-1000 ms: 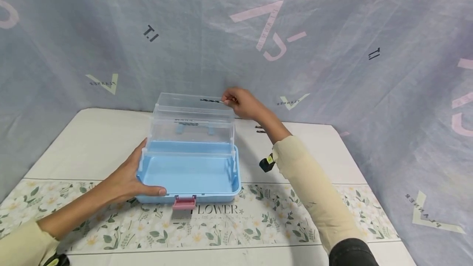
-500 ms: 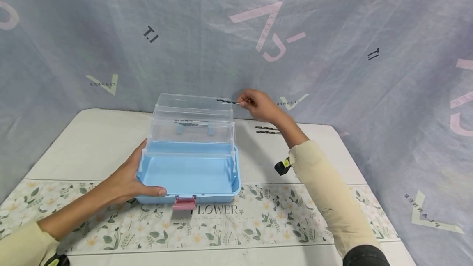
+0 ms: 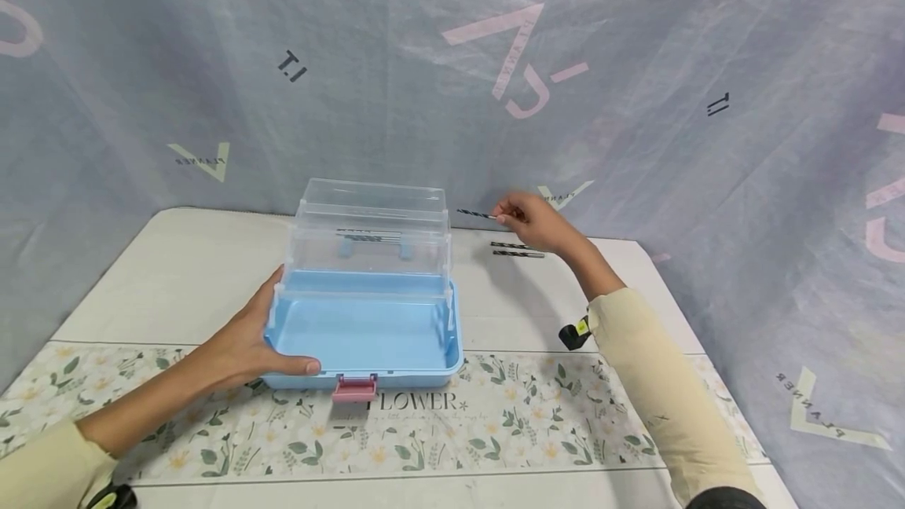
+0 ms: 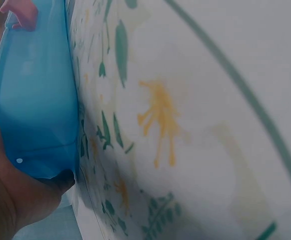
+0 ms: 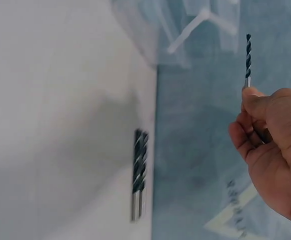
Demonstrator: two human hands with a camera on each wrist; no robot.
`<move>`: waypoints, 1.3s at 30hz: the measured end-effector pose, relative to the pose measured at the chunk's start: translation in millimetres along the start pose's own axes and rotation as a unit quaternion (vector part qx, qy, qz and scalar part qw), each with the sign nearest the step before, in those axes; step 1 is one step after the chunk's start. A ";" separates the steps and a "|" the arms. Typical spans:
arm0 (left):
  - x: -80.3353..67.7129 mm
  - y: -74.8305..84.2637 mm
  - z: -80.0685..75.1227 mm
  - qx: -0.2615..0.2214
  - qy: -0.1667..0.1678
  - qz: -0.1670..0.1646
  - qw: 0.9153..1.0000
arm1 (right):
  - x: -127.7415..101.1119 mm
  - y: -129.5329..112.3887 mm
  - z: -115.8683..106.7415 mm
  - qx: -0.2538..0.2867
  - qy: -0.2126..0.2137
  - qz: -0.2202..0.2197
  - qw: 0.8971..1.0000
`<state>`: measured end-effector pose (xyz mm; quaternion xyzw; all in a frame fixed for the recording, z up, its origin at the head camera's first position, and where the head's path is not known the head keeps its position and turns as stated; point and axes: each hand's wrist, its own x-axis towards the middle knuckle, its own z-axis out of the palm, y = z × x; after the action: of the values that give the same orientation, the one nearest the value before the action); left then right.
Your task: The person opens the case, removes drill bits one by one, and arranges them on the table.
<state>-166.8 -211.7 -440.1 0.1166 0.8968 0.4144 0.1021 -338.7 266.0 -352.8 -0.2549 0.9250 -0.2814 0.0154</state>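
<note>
Black spiral steel up front, bright smooth shank at the back: that's the drill bit (image 3: 475,214), and the right grip (image 3: 533,224) is pinching it by the shank, thumb against fingers. It's up in the air, about half past 1 from the middle of the blue box (image 3: 364,336), tip aimed at roughly 9. I'd guess it's light and totally stiff, so no flopping. Shank is probably slick and could roll if you pinch lazily; flutes might bite better but look sharp — I'd stay on the plain end. Not fragile, I reckon, though a drop could nick the tip.

Left grip (image 3: 258,352) holds the box's left end at 9 o'clock, thumb along the front rim. Looks like light plastic, so it'd likely slide without that. Pink latch (image 3: 355,389) sits at 6.

What's in the way: the clear lid (image 3: 371,214) stands up at the box's 12, so it's at the bit's 9 — thin-looking, probably easy to knock. Grey fabric (image 3: 396,61) hangs behind at 12. Two loose bits (image 3: 519,254) lie side by side on the table (image 3: 205,258) at about 4 from the held one, partly behind the hand. More bits (image 3: 372,237) show through the clear plastic, can't tell if they're in it or behind it.
</note>
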 end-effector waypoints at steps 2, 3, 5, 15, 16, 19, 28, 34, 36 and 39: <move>0.0 -0.4 0.2 -0.001 0.001 0.001 1.000 | -5.8 9.6 1.5 -0.005 -0.004 0.011 1.000; -0.2 -0.4 0.3 0.001 0.000 -0.001 1.000 | -8.7 14.1 2.5 -0.007 -0.007 0.015 1.000; -0.3 -0.7 0.5 0.000 0.000 0.000 1.000 | -15.0 23.8 4.9 -0.009 -0.010 0.024 1.000; -0.2 -1.0 0.1 0.000 0.000 0.002 1.000 | -43.2 70.2 20.6 -0.011 -0.011 0.064 0.998; -0.5 -1.4 -0.1 0.004 0.000 0.000 1.000 | -45.5 73.9 21.9 -0.013 -0.011 0.071 0.997; -0.8 -2.1 -0.3 0.009 0.000 -0.002 1.000 | -51.1 83.2 24.7 -0.020 -0.014 0.091 0.996; -0.4 -2.7 -0.4 -0.001 0.003 0.011 1.000 | -59.6 101.3 32.2 -0.030 -0.015 0.100 0.994; -1.1 -2.2 -0.7 0.009 -0.004 0.000 1.000 | -55.6 100.2 37.0 -0.036 -0.010 0.080 0.996; -0.9 -1.8 -0.6 0.009 -0.004 0.000 1.000 | -54.1 100.5 38.5 -0.041 -0.008 0.076 0.996; -0.4 -1.1 -0.3 0.009 -0.003 0.003 1.000 | -53.2 101.5 40.3 -0.044 -0.009 0.081 0.996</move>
<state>-166.6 -212.7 -440.8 0.1210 0.8998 0.4065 0.1026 -332.5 343.1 -446.4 -0.1822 0.9540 -0.2355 0.0355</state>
